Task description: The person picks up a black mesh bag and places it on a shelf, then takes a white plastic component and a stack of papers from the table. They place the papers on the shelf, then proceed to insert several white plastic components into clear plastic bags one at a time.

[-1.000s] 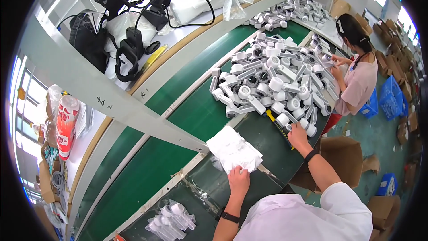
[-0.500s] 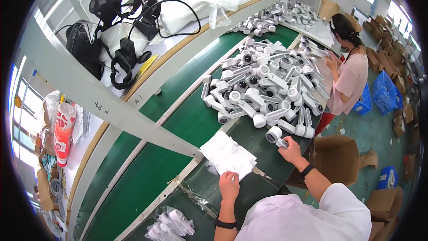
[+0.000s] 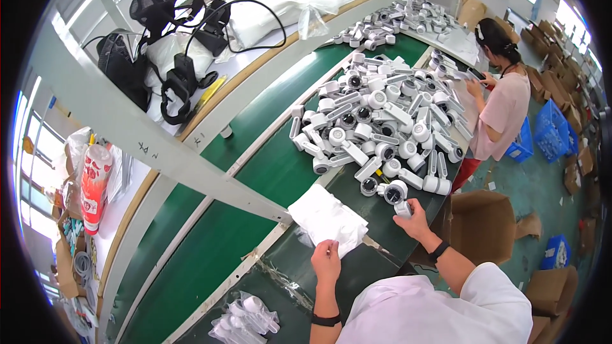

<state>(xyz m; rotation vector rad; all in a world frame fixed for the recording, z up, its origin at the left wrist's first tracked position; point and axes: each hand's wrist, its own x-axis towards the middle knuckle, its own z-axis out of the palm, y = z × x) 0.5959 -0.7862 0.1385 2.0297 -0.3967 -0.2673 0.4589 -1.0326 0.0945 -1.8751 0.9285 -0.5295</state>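
Observation:
My right hand is closed round the handle of a white device with a round, dark-faced head, which looks like a handheld fan. It is held tilted at the near edge of a large heap of similar fans. My left hand has its fingertips pinched together at the near edge of a stack of white, thin plastic bags. Whether a bag edge is between those fingers is too small to tell. Several bagged fans lie at the lower left of the dark green table.
A white metal post slants across the left beside a green belt. Black straps and gear rest on the shelf. A cardboard box stands right of the table. Farther right, a co-worker in pink stands by the heap.
My right hand has turned the fan so its dark face shows, and another dark-faced fan now shows beside it. My left fingertips have drawn into a pinch. The co-worker's hand has moved to a dark object.

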